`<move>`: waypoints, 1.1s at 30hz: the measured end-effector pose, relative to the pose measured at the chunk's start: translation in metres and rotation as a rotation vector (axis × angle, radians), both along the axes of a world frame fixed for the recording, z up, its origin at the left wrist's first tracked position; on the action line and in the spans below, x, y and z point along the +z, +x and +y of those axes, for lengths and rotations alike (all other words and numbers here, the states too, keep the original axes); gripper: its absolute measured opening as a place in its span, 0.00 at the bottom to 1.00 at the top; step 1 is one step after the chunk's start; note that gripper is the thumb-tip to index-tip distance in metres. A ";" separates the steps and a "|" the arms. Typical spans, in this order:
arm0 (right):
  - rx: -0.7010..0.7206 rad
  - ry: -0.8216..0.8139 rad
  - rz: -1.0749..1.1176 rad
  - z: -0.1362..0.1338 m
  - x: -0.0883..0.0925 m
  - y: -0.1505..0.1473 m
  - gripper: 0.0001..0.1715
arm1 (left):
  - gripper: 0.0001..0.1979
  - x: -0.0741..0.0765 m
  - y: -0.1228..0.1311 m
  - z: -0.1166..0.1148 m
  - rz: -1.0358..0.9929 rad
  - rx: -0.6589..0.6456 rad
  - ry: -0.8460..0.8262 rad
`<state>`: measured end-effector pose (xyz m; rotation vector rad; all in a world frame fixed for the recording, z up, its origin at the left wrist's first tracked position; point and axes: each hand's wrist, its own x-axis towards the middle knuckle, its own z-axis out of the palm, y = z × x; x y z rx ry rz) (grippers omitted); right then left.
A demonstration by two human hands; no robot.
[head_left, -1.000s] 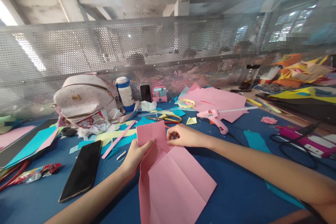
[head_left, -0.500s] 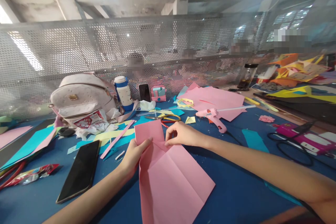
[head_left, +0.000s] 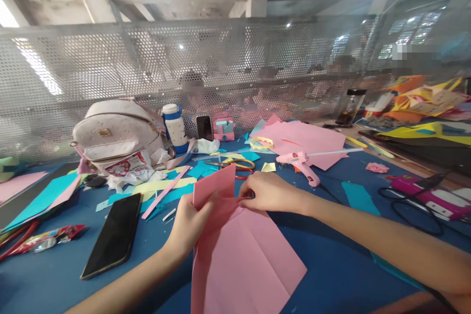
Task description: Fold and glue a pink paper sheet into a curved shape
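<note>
A large pink paper sheet with crease lines hangs between my hands, its top part folded into an upright flap. My left hand grips the left edge of it, thumb laid across the front. On the right, my right hand pinches the paper at the fold with thumb and forefinger. Just behind the flap lie scissors with yellow and red handles, partly hidden. A pink glue gun rests beyond my right hand. Nearest to my left forearm is a black phone.
A white backpack, a bottle and a small phone stand along the perforated metal screen. Pink sheets are stacked behind the glue gun. At right sits a magenta power strip with a black cable. Paper scraps litter the blue tabletop.
The paper's top flap has tilted more upright and turned toward the right. Both hands keep hold of the paper, and my right hand has shifted slightly right.
</note>
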<state>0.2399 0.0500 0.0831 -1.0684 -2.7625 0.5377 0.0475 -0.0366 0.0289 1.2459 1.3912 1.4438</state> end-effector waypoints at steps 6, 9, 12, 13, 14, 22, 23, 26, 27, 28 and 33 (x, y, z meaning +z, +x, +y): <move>0.025 0.049 -0.058 -0.004 -0.005 -0.003 0.11 | 0.12 0.002 0.003 -0.003 0.080 0.005 0.054; 0.018 0.060 -0.059 -0.003 -0.006 -0.004 0.10 | 0.13 0.000 0.002 -0.001 0.068 0.028 0.041; 0.009 0.036 -0.055 0.000 -0.007 -0.005 0.08 | 0.13 -0.002 0.002 0.001 0.032 0.040 0.021; 0.008 0.021 -0.054 0.001 -0.008 -0.005 0.07 | 0.13 -0.003 0.002 0.001 0.016 0.042 0.017; 0.006 0.006 -0.052 0.002 -0.009 -0.005 0.07 | 0.12 -0.003 0.002 0.001 -0.002 0.041 0.014; -0.050 -0.065 -0.007 0.015 -0.012 -0.004 0.05 | 0.18 -0.006 0.000 0.002 -0.232 -0.017 -0.020; -0.054 -0.080 0.006 0.017 -0.012 -0.003 0.06 | 0.18 -0.006 0.000 0.002 -0.264 -0.018 -0.014; -0.086 -0.107 0.045 0.019 -0.017 -0.005 0.10 | 0.22 -0.008 -0.002 0.002 -0.339 -0.016 0.005; -0.100 -0.108 0.057 0.020 -0.019 -0.005 0.12 | 0.23 -0.008 -0.002 0.002 -0.357 -0.015 0.009; -0.113 -0.108 0.068 0.020 -0.021 -0.006 0.13 | 0.24 -0.008 -0.002 0.002 -0.371 -0.014 0.011; -0.157 -0.102 0.089 0.019 -0.028 -0.010 0.12 | 0.23 -0.009 0.000 0.003 -0.423 -0.003 -0.001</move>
